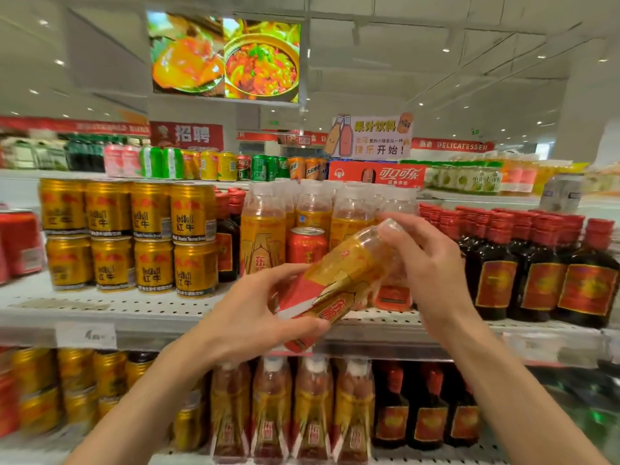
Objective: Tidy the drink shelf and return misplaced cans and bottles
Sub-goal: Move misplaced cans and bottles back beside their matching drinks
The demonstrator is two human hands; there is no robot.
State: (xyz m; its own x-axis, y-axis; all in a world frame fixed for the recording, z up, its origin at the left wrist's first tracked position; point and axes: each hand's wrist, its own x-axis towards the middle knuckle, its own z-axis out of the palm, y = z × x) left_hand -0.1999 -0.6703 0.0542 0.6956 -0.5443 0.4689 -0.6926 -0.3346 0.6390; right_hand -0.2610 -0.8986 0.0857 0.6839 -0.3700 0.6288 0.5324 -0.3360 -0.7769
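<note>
A white perforated shelf [100, 312] spans mid-frame, stacked gold cans [129, 238] at left and dark red-capped bottles [536, 266] at right. At centre, a tilted yellow-labelled bottle [339, 280] is gripped by both hands: left hand [258, 317] curled round its base, right hand [426, 256] round its cap end. Behind it stands a lone red can [307, 245] among matching bottles.

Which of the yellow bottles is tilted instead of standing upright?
The yellow bottle held in both hands, left hand and right hand; the shelved ones stand upright.
</note>
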